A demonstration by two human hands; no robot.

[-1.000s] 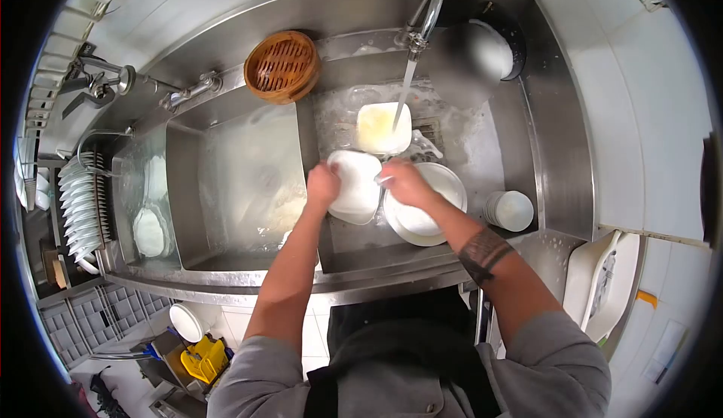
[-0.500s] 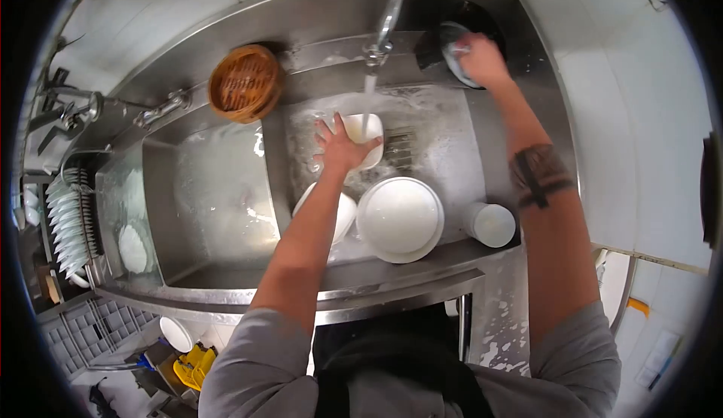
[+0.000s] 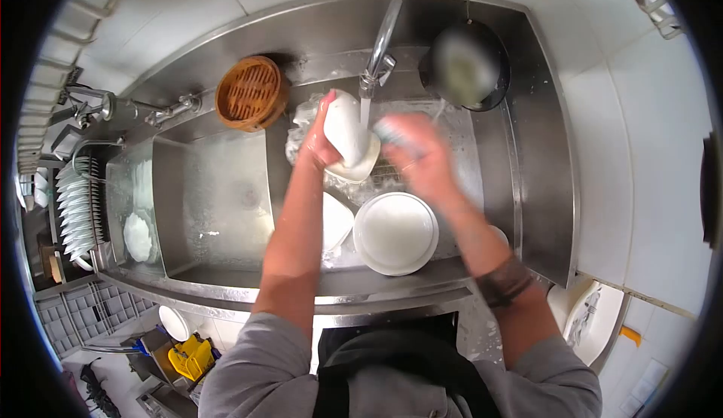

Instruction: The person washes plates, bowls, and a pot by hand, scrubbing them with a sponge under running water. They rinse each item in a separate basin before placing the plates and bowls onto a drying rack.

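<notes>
My left hand [image 3: 320, 143] grips a white bowl [image 3: 346, 128], tilted on its side beside the running water of the tap [image 3: 384, 38]. Just under it, another white dish [image 3: 361, 163] sits in the sink. To the right of the stream, my right hand [image 3: 422, 151] is closed around a pale sponge [image 3: 397, 135]; motion blurs both. Nearer my body stand a stack of round white bowls [image 3: 395, 233] and a white dish [image 3: 336, 222], partly covered by my left forearm.
A black pan [image 3: 495, 79] with cloudy liquid occupies the sink's back right corner. At the back left is a bamboo steamer basket [image 3: 251, 94]. The left basin [image 3: 215, 199] adjoins, with racked white plates [image 3: 79, 207] beyond. My right forearm mostly hides a white container [image 3: 498, 235].
My right hand has come out of the black pan with the sponge and moved left toward the tap. My left hand has picked up and tilted the white bowl.
</notes>
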